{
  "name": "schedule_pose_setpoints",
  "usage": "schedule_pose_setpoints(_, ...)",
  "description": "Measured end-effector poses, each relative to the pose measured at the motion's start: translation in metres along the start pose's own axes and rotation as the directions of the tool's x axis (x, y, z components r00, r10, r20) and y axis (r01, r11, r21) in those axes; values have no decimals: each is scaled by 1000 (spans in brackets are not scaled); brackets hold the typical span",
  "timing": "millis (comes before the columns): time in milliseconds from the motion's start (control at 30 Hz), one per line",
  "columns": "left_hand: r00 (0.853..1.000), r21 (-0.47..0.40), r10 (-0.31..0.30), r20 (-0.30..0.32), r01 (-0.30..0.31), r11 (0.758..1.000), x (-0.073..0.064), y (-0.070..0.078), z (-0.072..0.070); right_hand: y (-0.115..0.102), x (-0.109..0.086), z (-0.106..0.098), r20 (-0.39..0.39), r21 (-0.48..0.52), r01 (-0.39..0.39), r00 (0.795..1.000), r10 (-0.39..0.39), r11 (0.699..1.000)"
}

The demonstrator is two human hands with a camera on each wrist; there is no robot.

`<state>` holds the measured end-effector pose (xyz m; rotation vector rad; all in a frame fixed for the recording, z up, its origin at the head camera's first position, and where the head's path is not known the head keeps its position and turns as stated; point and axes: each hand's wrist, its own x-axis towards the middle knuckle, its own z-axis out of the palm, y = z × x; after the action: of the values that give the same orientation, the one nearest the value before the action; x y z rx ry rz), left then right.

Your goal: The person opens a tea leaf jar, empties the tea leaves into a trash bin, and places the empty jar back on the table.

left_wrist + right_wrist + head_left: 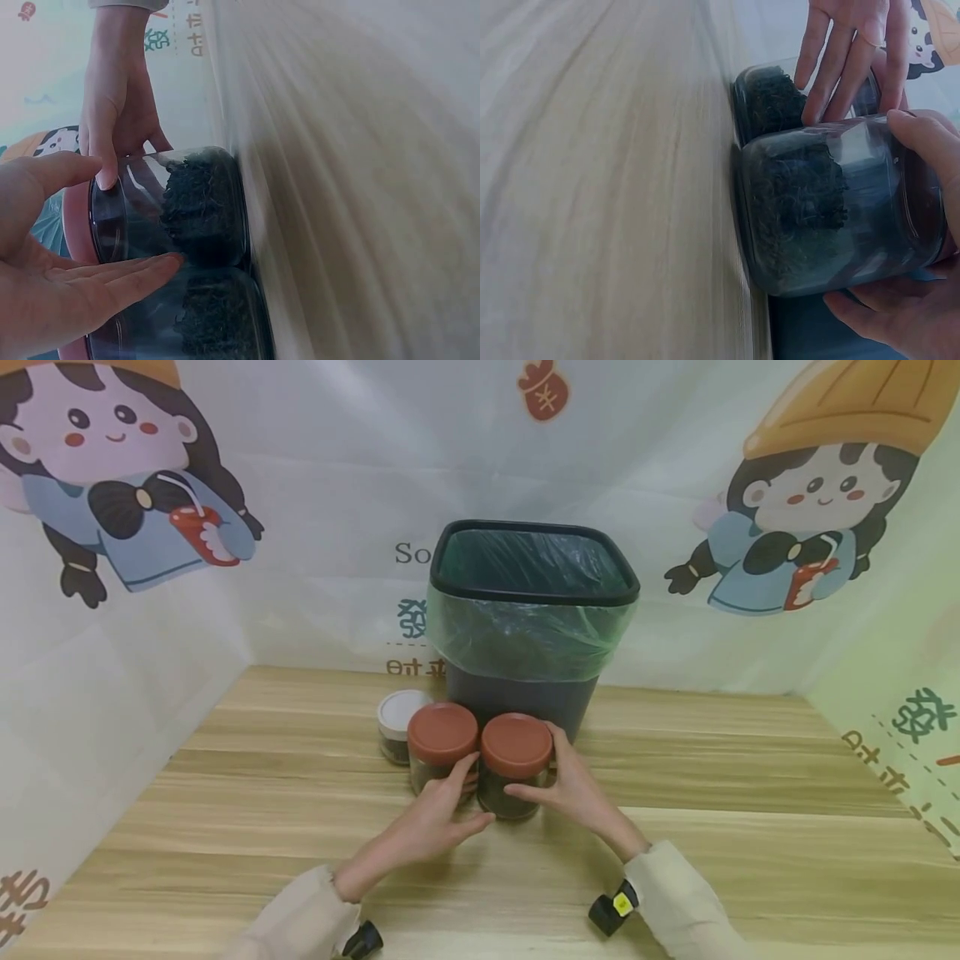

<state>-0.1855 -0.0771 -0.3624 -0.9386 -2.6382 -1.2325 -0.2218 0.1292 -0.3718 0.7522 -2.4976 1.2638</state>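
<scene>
Two clear jars with reddish-brown lids stand side by side, dark shredded leaves inside. My right hand (576,787) grips the right jar (516,746), thumb across its front and fingers around its far right side. In the right wrist view that jar (802,202) shows its leaf filling. My left hand (433,823) is at the left jar (442,735), fingers straight along its right side, between the two jars. Its thumb points toward the right jar without curling round it. Behind the left jar, partly hidden, is a smaller white-lidded jar (402,712).
A dark bin (517,695) lined with a greenish plastic bag stands right behind the jars. Wood-grain table surface (712,860) spreads around them. Printed cloth (322,527) with cartoon figures hangs behind and on both sides.
</scene>
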Motion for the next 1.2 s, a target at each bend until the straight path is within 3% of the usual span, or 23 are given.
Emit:
schedule_pose_setpoints(300,999,-83,20,29,-18,996,2,-2,1,-8,-10,-7,60,43,-53,997,50,998)
schedule_pose_setpoints(733,998,-60,67,1,-67,996,7,-2,7,-8,-22,-12,127,66,-45,991,36,997)
schedule_pose_setpoints(1067,999,-152,11,54,-3,988,10,-1,9,-11,-27,-17,196,143,-61,980,32,988)
schedule_pose_setpoints(1200,996,-218,-33,81,50,975,10,-1,9,-11,-29,-19,227,180,-60,974,18,982)
